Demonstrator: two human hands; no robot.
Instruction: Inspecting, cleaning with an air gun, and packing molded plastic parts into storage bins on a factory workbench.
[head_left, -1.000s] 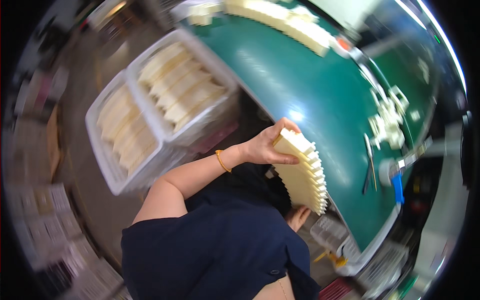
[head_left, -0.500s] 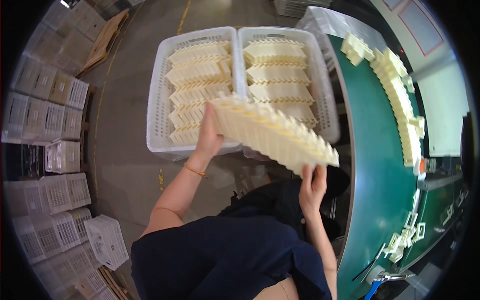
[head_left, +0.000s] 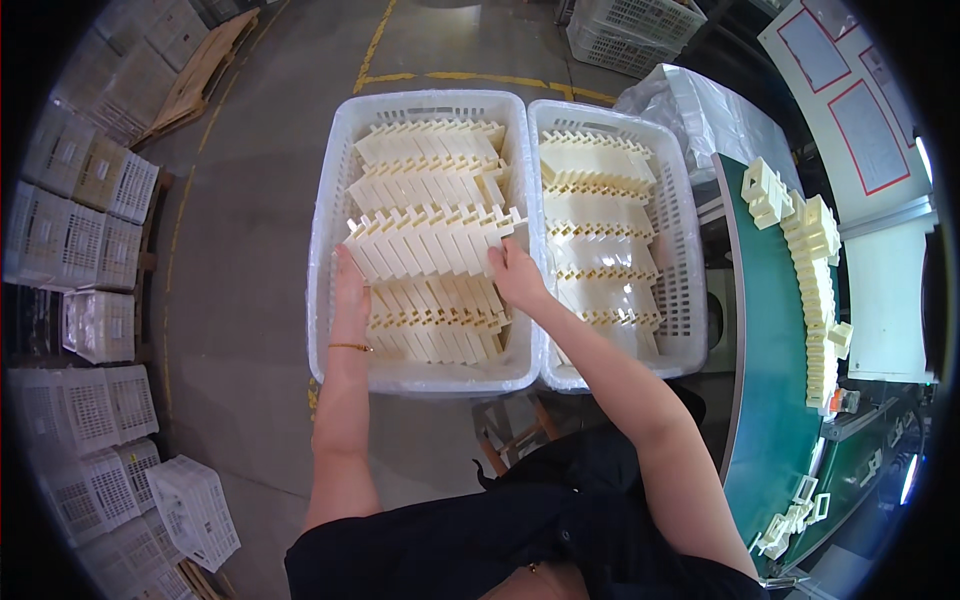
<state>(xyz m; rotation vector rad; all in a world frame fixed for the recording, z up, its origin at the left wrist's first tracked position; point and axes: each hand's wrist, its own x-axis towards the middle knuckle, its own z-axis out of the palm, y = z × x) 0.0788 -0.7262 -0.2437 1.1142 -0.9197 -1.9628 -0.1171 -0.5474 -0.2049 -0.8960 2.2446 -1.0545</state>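
Note:
Between my two hands is a row of cream plastic parts [head_left: 430, 243], nested side by side. I hold it over the left white basket [head_left: 322, 300], above other rows of the same parts. My left hand [head_left: 350, 290] is closed on its left end, with the fingers partly hidden. At the other end my right hand [head_left: 517, 275] grips it, close to the basket's inner wall. More rows [head_left: 600, 210] of these cream parts fill the right white basket [head_left: 690, 300].
A green workbench [head_left: 765, 350] runs along the right, bearing a long line of cream parts [head_left: 810, 300] and some loose frame-shaped pieces [head_left: 795, 520]. Stacked crates [head_left: 90, 400] line the left side. Behind the baskets lies a plastic-wrapped bundle [head_left: 700, 110].
The row of parts has moved left and away from me, from tilted above the baskets' near edge to level over the left basket. My right hand has crossed from near the bench to that basket.

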